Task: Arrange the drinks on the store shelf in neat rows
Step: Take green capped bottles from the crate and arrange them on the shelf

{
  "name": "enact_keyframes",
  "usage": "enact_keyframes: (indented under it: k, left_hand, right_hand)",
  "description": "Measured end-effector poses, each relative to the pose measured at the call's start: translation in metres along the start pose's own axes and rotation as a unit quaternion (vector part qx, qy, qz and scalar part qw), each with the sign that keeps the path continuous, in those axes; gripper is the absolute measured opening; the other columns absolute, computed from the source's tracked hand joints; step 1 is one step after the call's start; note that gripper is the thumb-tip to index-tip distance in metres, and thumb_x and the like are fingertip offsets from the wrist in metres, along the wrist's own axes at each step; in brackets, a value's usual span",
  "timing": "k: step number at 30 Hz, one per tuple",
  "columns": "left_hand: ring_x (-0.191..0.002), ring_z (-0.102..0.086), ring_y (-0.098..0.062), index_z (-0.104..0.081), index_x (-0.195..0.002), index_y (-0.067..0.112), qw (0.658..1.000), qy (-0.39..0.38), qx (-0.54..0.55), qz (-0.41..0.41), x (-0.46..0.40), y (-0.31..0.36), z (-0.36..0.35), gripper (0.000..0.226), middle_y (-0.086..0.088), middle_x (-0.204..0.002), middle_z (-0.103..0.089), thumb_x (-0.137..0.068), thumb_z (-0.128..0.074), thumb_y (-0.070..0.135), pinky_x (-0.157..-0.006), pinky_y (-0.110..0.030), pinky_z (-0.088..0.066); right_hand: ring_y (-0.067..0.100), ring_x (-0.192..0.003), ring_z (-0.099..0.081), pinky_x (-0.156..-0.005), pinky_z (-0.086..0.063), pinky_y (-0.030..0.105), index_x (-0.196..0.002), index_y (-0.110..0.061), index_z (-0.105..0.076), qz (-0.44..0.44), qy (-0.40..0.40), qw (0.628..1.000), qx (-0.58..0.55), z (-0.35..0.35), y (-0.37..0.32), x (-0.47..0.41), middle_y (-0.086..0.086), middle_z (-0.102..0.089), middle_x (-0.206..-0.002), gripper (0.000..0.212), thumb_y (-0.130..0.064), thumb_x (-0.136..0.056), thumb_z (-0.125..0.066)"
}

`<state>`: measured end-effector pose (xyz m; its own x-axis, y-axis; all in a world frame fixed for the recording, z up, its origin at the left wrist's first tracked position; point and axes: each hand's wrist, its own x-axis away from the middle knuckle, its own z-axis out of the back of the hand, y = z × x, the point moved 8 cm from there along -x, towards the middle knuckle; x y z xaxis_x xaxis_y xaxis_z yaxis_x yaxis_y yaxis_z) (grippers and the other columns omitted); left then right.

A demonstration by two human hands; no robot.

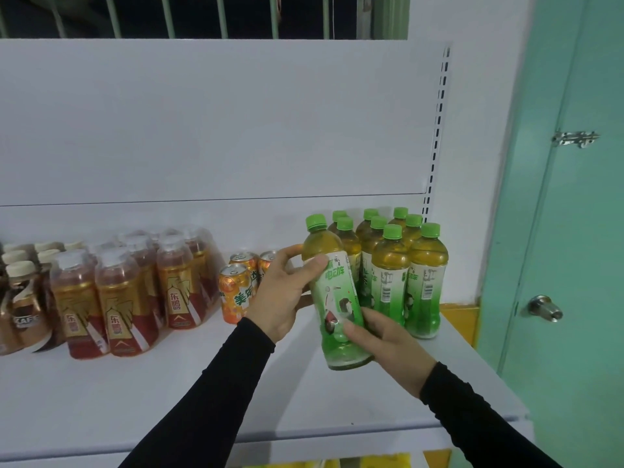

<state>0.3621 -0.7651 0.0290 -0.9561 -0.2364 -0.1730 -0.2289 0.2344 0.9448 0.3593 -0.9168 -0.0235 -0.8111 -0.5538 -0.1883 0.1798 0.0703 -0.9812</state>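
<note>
Both hands grip one green-capped plastic tea bottle (332,292), tilted above the white metal shelf (202,383): left hand (282,292) mid-label, right hand (388,346) near base, just beside the standing green-capped bottle group (398,265)

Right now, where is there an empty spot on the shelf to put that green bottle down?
The white shelf is bare along its front, before the shrink-wrapped packs and orange cans. The held green tea bottle, gripped by the left hand and right hand, hangs over a free patch left of the crowded green bottle group.
</note>
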Motion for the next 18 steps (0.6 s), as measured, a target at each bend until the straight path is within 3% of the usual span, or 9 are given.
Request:
enact_keyframes:
  k: [2,4,7,11,14,16,18]
  left_hand:
    - [-0.082,-0.075,-0.024,-0.053,-0.124,0.016,1.000,0.014,-0.015,-0.015,-0.001,0.002,0.001,0.049,-0.010,-0.097,-0.076,-0.082,-0.079,0.017,-0.065,-0.035,-0.059]
    - [-0.084,-0.075,-0.023,-0.053,-0.128,0.015,0.999,0.012,-0.024,-0.020,-0.001,0.004,-0.002,0.062,-0.013,-0.103,-0.074,-0.074,-0.082,0.025,-0.067,-0.034,-0.059]
    - [-0.078,-0.072,-0.018,-0.054,-0.130,0.014,1.000,-0.014,-0.015,-0.003,0.000,0.006,-0.006,0.069,-0.005,-0.093,-0.075,-0.069,-0.078,0.034,-0.066,-0.033,-0.057]
    - [-0.078,-0.073,-0.023,-0.051,-0.130,0.014,0.999,-0.038,0.007,0.015,0.000,0.001,-0.004,0.060,-0.007,-0.091,-0.076,-0.077,-0.076,0.026,-0.066,-0.039,-0.058]
    - [-0.078,-0.074,-0.024,-0.049,-0.131,0.014,1.000,-0.004,-0.011,-0.002,0.000,0.001,0.000,0.056,-0.008,-0.091,-0.077,-0.082,-0.077,0.019,-0.065,-0.038,-0.059]
    - [-0.082,-0.075,-0.027,-0.049,-0.129,0.018,0.999,0.020,-0.028,-0.023,-0.002,0.004,0.002,0.059,-0.014,-0.102,-0.074,-0.080,-0.081,0.019,-0.066,-0.038,-0.060]
    - [-0.088,-0.075,-0.028,-0.049,-0.127,0.022,0.998,0.030,-0.042,-0.041,-0.002,0.008,0.001,0.061,-0.019,-0.113,-0.068,-0.076,-0.084,0.023,-0.068,-0.036,-0.061]
  right_hand:
    - [0.014,-0.105,-0.069,-0.090,-0.055,0.029,-0.113,-0.020,-0.067,0.033,0.037,0.997,0.051,0.004,-0.005,0.000,-0.006,-0.074,-0.110,0.041,-0.038,-0.077,-0.071]
    - [0.017,-0.105,-0.069,-0.091,-0.056,0.032,-0.113,-0.018,-0.068,0.032,0.048,0.998,0.014,0.006,-0.003,-0.001,-0.002,-0.074,-0.109,0.040,-0.034,-0.076,-0.072]
    - [0.023,-0.107,-0.069,-0.090,-0.056,0.035,-0.116,-0.008,-0.067,-0.007,0.010,0.996,-0.087,0.001,0.002,-0.001,0.009,-0.073,-0.114,0.039,-0.026,-0.081,-0.066]
    - [0.027,-0.116,-0.064,-0.095,-0.053,0.041,-0.124,-0.005,-0.063,-0.063,-0.036,0.984,-0.165,-0.006,0.010,-0.001,0.012,-0.069,-0.122,0.040,-0.024,-0.088,-0.058]
    - [0.022,-0.112,-0.067,-0.097,-0.053,0.040,-0.121,-0.012,-0.064,-0.033,-0.011,0.997,-0.063,0.000,0.008,-0.001,0.005,-0.072,-0.116,0.042,-0.034,-0.085,-0.060]
    - [0.017,-0.106,-0.069,-0.094,-0.055,0.035,-0.116,-0.017,-0.066,0.018,0.007,0.999,0.042,0.002,-0.002,-0.001,-0.001,-0.074,-0.111,0.041,-0.039,-0.080,-0.065]
    - [0.016,-0.103,-0.070,-0.091,-0.056,0.032,-0.112,-0.020,-0.067,0.039,0.023,0.997,0.062,0.004,-0.006,-0.001,-0.004,-0.075,-0.108,0.037,-0.034,-0.079,-0.069]
